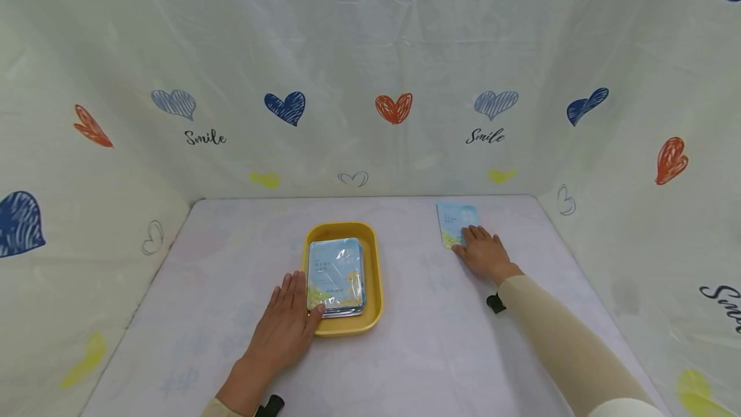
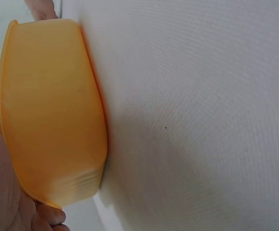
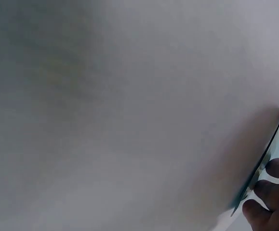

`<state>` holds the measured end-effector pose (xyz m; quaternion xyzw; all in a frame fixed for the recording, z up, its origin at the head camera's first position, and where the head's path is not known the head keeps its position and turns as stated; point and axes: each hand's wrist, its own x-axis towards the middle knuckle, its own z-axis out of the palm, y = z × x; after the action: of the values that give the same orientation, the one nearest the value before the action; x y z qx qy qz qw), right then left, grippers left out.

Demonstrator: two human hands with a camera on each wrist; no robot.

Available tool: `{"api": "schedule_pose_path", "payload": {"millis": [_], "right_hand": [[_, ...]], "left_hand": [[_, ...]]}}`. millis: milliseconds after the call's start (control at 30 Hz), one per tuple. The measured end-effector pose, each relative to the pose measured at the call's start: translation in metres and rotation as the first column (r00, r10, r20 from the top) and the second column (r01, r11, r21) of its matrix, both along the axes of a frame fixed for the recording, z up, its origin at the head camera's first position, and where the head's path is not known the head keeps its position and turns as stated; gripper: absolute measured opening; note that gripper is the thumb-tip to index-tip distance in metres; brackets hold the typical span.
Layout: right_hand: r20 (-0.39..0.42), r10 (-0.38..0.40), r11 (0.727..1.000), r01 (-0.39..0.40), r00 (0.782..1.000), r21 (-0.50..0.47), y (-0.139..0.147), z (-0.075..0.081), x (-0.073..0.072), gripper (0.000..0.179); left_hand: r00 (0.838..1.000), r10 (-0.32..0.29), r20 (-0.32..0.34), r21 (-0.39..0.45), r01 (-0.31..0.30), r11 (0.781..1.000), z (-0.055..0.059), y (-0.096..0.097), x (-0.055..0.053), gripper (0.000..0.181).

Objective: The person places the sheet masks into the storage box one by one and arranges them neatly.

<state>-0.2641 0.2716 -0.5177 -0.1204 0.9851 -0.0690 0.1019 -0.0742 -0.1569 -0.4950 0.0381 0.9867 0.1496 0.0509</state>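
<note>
A yellow tray [image 1: 373, 320] stands left of the table's middle, holding a small stack of flat pale-blue packets [image 1: 334, 275] with a glossy wrapper. My left hand [image 1: 280, 327] rests along the tray's near left rim, fingers straight and thumb stretched toward the packets. In the left wrist view that hand lies above the tray wall [image 2: 52, 106]. Farther right, another pale-blue packet [image 1: 454, 219] lies at the back of the table. My right hand [image 1: 483, 253] touches its near part from above, and in the right wrist view the fingertips [image 3: 274, 168] are at its edge.
A white cloth covers the table [image 1: 417, 352]. Around it stand pale curtain walls [image 1: 440, 50] printed with hearts and "Smile". The back wall meets the table just behind the right packet. A black strap piece [image 1: 496, 303] hangs at the right wrist.
</note>
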Motion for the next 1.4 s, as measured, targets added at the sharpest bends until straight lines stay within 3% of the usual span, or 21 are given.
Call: {"api": "schedule_pose_path", "payload": {"millis": [467, 700, 1000, 1100, 1200, 1400], "right_hand": [[-0.08, 0.084, 0.996, -0.087, 0.993, -0.031, -0.017, 0.007, 0.05, 0.066], [-0.104, 0.111, 0.993, -0.116, 0.988, -0.035, -0.026, 0.004, 0.078, 0.065], [-0.174, 0.194, 0.979, -0.201, 0.965, -0.023, -0.036, 0.004, 0.111, 0.058], [-0.189, 0.219, 0.973, -0.228, 0.957, -0.028, -0.035, 0.011, 0.109, 0.051], [-0.189, 0.185, 0.976, -0.202, 0.964, -0.074, -0.03, 0.018, 0.094, 0.052], [-0.166, 0.077, 0.992, -0.093, 0.983, -0.087, -0.009, 0.016, 0.053, 0.079]], "left_hand": [[1.0, -0.008, -0.001, 0.005, 0.008, 1.0, 0.002, 0.0, 0.0, 0.085], [1.0, -0.019, -0.005, -0.009, 0.019, 1.0, 0.002, 0.0, 0.0, 0.085], [0.999, -0.028, -0.015, -0.029, 0.028, 0.999, 0.003, 0.0, 0.0, 0.084], [0.999, -0.033, -0.024, -0.036, 0.032, 0.999, 0.004, 0.0, 0.0, 0.084], [0.999, -0.035, -0.034, -0.039, 0.034, 0.999, 0.004, -0.001, 0.0, 0.084], [0.999, -0.036, -0.038, -0.032, 0.035, 0.999, 0.003, 0.0, 0.0, 0.083]]}}
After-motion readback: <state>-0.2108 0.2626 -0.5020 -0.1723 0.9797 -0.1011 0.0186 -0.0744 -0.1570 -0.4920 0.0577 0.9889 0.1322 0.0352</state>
